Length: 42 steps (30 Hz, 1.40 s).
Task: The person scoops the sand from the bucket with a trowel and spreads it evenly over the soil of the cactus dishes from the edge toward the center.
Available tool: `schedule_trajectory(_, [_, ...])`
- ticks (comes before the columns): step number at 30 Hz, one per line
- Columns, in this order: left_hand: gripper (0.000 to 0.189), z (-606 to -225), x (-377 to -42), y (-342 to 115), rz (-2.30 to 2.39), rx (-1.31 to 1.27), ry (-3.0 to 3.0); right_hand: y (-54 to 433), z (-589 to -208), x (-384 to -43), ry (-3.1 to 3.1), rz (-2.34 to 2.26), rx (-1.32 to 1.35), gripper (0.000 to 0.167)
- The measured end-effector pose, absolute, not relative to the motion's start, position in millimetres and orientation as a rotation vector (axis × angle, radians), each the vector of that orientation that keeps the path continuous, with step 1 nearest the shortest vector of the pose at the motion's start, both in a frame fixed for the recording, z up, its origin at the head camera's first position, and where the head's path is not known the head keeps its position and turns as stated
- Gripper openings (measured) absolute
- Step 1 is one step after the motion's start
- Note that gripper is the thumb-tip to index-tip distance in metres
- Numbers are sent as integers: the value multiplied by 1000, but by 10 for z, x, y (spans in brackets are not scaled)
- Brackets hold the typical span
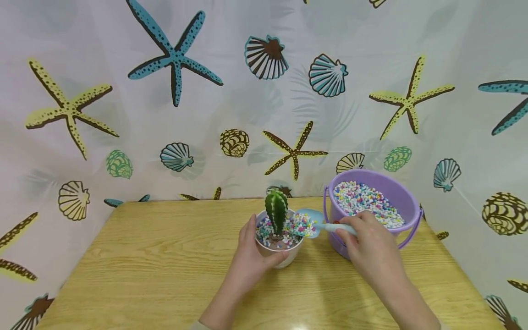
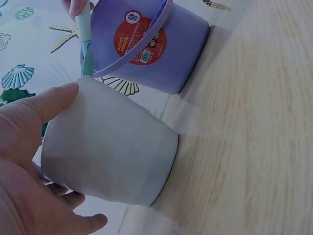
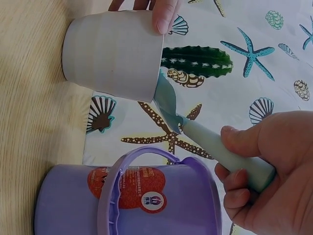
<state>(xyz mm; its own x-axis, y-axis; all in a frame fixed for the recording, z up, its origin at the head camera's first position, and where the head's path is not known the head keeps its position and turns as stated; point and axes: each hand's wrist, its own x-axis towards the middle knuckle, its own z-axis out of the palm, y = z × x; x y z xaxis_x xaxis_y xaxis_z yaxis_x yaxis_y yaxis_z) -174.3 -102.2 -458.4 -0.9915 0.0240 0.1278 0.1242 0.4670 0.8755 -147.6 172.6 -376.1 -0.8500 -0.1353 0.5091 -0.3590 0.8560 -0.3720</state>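
A green cactus [image 1: 276,211] stands upright in a white flowerpot [image 2: 112,142] on the table, with colourful pebbles [image 1: 266,228] around its base and some brown surface showing at the front. My left hand [image 1: 255,256] grips the pot from the left, thumb in front and fingers round the far side. In my right hand [image 1: 373,247] is the handle of a light blue toy shovel [image 3: 220,147]. Its scoop, loaded with multicoloured pebbles [image 1: 303,224], tilts over the pot's right rim. The scoop's tip overlaps the rim in the right wrist view.
Right of the pot stands a purple bucket [image 1: 392,188] holding many multicoloured pebbles [image 1: 367,201], its handle [image 3: 110,196] hanging down in front of a red label. A wooden table [image 1: 165,266] lies beneath. Behind it hangs a white curtain [image 1: 231,105] printed with starfish and shells.
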Motion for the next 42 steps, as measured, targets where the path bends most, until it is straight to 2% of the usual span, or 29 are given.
schedule_trajectory(19, [135,-4649,-1731,-869,-1492,-19,-2533,1693,-3762,-1470,-2536,604,379,15])
schedule_trajectory(31, [131,-4643,-1786,-1023,-1648,-153,-2558,1686,-3766,-1467,-2506,584,393,18])
schedule_trajectory(42, [134,-4644,-1781,-954,-1568,-59,-2552,1672,-3761,-1479,-2501,581,392,18])
